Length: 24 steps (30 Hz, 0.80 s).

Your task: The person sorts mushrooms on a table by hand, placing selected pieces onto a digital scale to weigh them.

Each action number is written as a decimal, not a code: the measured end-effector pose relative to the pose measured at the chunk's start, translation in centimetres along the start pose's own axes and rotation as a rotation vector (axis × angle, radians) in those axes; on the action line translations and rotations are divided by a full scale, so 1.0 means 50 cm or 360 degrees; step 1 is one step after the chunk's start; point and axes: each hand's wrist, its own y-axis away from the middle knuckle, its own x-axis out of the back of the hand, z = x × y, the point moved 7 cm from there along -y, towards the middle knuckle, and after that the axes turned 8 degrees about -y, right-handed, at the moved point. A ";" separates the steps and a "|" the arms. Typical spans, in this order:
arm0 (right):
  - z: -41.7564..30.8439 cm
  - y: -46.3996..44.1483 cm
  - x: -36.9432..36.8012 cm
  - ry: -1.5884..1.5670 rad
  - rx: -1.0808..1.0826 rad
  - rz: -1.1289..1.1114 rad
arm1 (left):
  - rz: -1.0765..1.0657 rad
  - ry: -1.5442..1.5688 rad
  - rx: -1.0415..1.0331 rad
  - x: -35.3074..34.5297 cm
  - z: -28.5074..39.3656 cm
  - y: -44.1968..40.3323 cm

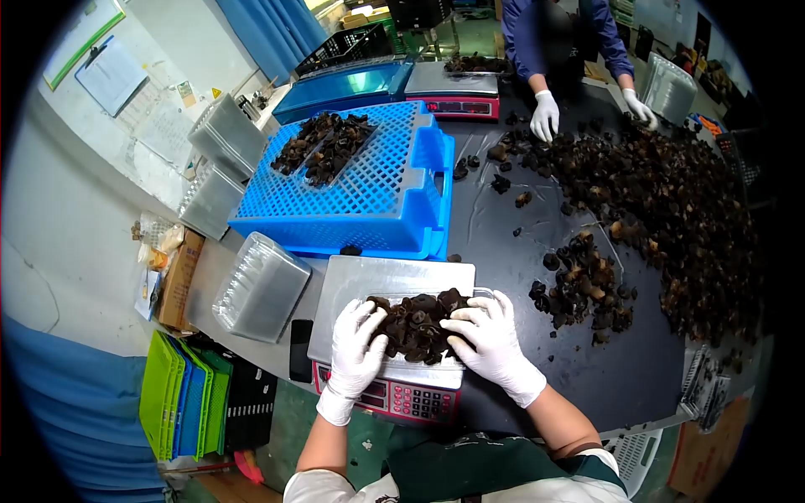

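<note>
Dark brown wood ear mushrooms point(415, 329) are heaped in a clear plastic tray point(482, 292), of which only part of the rim shows. The tray rests on the silver plate of a red digital scale point(352, 281). My left hand point(355, 348), in a white glove, curls against the left end of the heap, fingertips on the mushrooms. At the right end, my gloved right hand point(488, 339) curves around in the same way, fingers bent over the heap. The palms and the tray's side walls are partly hidden.
An upturned blue crate point(335, 189) carries filled trays. Stacked clear trays point(262, 287) and a black phone point(300, 350) lie left. A large mushroom pile point(662, 201) and a smaller one point(587, 285) cover the right. Opposite, a co-worker's gloved hands point(545, 116) touch mushrooms near a second scale point(457, 84).
</note>
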 end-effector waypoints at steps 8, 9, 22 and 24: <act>-0.017 -0.018 -0.054 0.0199 0.0011 -0.0198 | -0.0270 -0.0293 -0.0197 -0.078 0.080 -0.022; -0.014 -0.014 -0.064 0.0216 0.0035 -0.0215 | -0.0272 -0.0289 -0.0200 -0.085 0.077 -0.020; 0.026 0.044 0.097 0.0009 -0.0137 0.0294 | -0.0001 0.0222 0.0172 -0.007 0.014 -0.009; 0.079 0.087 0.132 0.0200 -0.0334 0.0319 | 0.0089 0.0253 0.0417 0.014 -0.059 0.021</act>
